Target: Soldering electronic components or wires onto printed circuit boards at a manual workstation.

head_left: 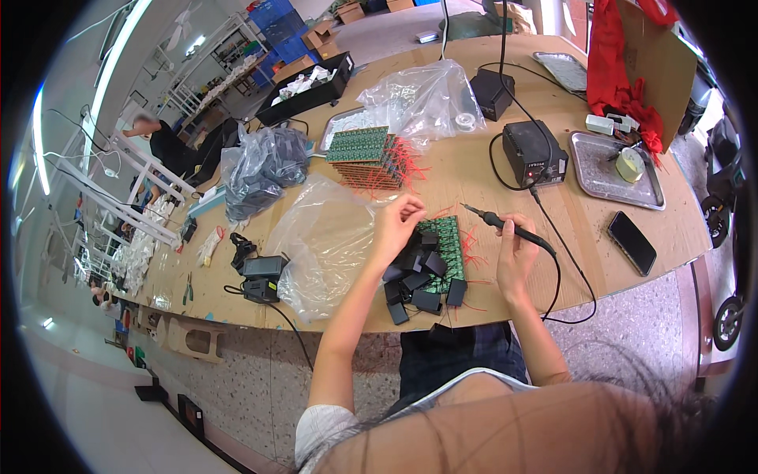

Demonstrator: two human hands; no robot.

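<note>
My right hand (515, 251) grips a soldering iron (505, 225), its tip pointing left above the table. My left hand (399, 225) is closed in a pinch over the far left corner of a green circuit board panel (452, 241). Thin red wires (470, 246) stick out along the panel's edges, some near my left fingertips; whatever those fingers hold is too small to make out. A heap of small black plastic housings (416, 278) covers the panel's left and near parts. Beyond my left hand stands a stack of green boards (359, 150) bristling with red wires.
The black soldering station (533, 154) stands right of the stack, its cord looping down the right side. Around lie a phone (632, 242), a metal tray (620, 186), clear plastic bags (324, 245), black power adapters (262, 276) and pliers (188, 289). Another person (170, 146) sits far left.
</note>
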